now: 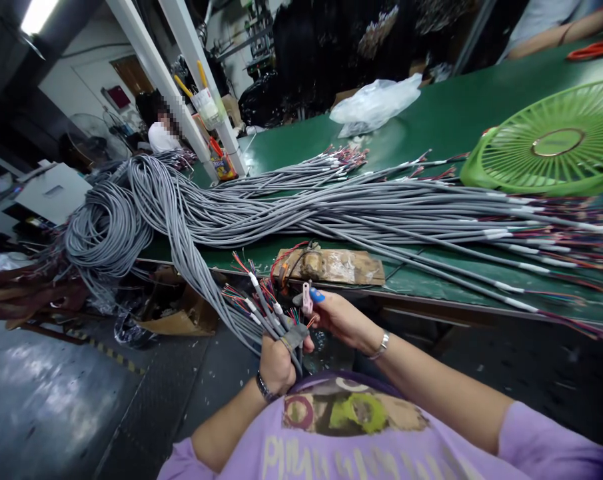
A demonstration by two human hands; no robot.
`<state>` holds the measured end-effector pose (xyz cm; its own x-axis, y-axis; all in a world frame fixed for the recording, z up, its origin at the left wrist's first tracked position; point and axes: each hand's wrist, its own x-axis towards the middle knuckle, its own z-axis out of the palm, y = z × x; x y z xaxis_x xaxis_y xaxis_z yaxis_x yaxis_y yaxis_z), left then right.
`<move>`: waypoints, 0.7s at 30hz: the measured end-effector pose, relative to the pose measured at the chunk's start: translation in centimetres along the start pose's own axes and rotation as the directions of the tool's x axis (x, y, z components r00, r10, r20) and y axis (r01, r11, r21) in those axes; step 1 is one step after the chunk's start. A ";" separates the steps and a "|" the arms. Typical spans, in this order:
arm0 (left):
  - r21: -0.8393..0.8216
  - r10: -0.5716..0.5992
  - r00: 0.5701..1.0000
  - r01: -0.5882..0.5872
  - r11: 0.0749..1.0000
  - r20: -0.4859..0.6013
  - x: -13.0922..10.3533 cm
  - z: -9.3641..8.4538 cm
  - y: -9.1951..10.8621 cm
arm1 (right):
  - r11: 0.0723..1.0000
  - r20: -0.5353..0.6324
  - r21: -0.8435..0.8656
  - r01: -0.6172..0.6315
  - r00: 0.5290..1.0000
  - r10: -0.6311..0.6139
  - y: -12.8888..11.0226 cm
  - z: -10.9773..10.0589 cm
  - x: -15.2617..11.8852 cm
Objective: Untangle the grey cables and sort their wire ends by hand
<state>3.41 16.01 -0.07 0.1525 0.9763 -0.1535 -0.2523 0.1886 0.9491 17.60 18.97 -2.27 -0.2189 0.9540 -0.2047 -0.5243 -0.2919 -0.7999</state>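
My left hand is closed around a bundle of grey cables. Their stripped ends fan out above the fist in thin red, orange, green and blue wires. Grey wrapping covers the thumb of that hand. Just to the right, my right hand is pinched shut, with blue covering on one finger. Between its fingertips sits a small pale pink piece with a slot in it, whose kind I cannot make out. It is close to the wire ends, and whether it touches them is unclear.
Many grey cables lie along the green table, coiled at its left. At its front edge a wooden board carries a small fixture. A green fan, plastic bag and white posts stand behind. People are farther back.
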 end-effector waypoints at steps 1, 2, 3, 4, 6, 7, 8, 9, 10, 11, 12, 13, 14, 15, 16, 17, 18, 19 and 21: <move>-0.003 0.000 1.000 0.000 1.000 0.000 0.1 0.1 -0.1 | 0.995 -0.038 -0.075 0.073 0.996 -0.076 -0.1 0.2 0.0; -0.006 0.000 1.000 0.000 1.000 0.001 0.2 0.2 -0.1 | 0.979 -0.084 -0.153 0.137 0.985 -0.151 -0.1 0.4 0.0; -0.007 0.001 1.000 -0.001 1.000 0.003 0.3 0.2 -0.1 | 0.959 -0.127 -0.219 0.182 0.969 -0.213 -0.1 0.5 0.0; -0.005 0.002 1.000 -0.002 1.000 0.005 0.3 0.3 -0.2 | 0.946 -0.153 -0.252 0.203 0.957 -0.246 0.0 0.5 0.0; 0.004 -0.002 1.000 0.002 1.000 0.002 0.4 0.5 -0.2 | 0.965 -0.152 -0.185 0.189 0.964 -0.218 0.3 0.6 0.2; 0.007 -0.006 1.000 0.006 1.000 0.001 0.4 0.6 -0.2 | 0.983 -0.130 -0.096 0.160 0.977 -0.171 0.4 0.7 0.3; 0.004 -0.010 1.000 0.010 1.000 -0.001 0.4 0.7 -0.2 | 0.993 -0.102 0.007 0.121 0.988 -0.120 0.6 0.8 0.5; 0.000 -0.015 1.000 0.015 1.000 -0.001 0.4 0.8 -0.2 | 0.991 -0.080 0.104 0.084 0.994 -0.076 0.7 0.9 0.6; -0.003 -0.016 1.000 0.016 1.000 0.001 0.4 0.9 -0.2 | 0.981 -0.069 0.183 0.058 0.997 -0.046 0.8 1.0 0.8; -0.002 -0.015 1.000 0.015 1.000 0.006 0.5 1.0 -0.2 | 0.969 -0.072 0.244 0.044 0.997 -0.027 0.8 1.1 0.9; -0.001 -0.012 1.000 0.012 1.000 0.010 0.5 1.0 -0.3 | 0.957 -0.082 0.288 0.039 0.996 -0.015 0.9 1.1 1.1; 0.001 -0.010 1.000 0.010 1.000 0.009 0.5 1.0 -0.3 | 0.947 -0.096 0.320 0.040 0.995 -0.009 0.9 1.2 1.2; 0.006 -0.010 1.000 0.010 1.000 0.009 0.5 1.1 -0.4 | 0.938 -0.110 0.344 0.044 0.994 -0.006 1.0 1.3 1.2; 0.010 -0.010 1.000 0.010 1.000 0.009 0.5 1.1 -0.5 | 0.931 -0.119 0.362 0.049 0.993 -0.005 1.0 1.3 1.3; 0.013 -0.009 1.000 0.009 1.000 0.008 0.6 1.1 -0.6 | 0.926 -0.121 0.374 0.049 0.993 -0.004 1.0 1.3 1.3; 0.016 -0.009 1.000 0.009 1.000 0.008 0.6 1.0 -0.7 | 0.924 -0.117 0.380 0.047 0.993 -0.003 1.1 1.3 1.3; 0.018 -0.008 1.000 0.008 1.000 0.007 0.6 1.0 -0.7 | 0.922 -0.111 0.384 0.042 0.994 0.001 1.1 1.4 1.2; 0.020 -0.006 1.000 0.006 1.000 0.008 0.5 0.9 -0.8 | 0.921 -0.102 0.389 0.030 0.995 0.011 1.1 1.4 1.1; 0.020 0.000 1.000 -0.001 1.000 0.006 0.3 0.8 -0.7 | 0.914 -0.085 0.405 -0.003 0.996 0.041 1.1 1.3 0.9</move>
<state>4.38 16.13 -0.59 0.1585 0.9757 -0.1513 -0.2328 0.1859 0.9546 15.76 19.38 -2.58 -0.1698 0.9434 -0.2848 -0.8120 -0.2977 -0.5020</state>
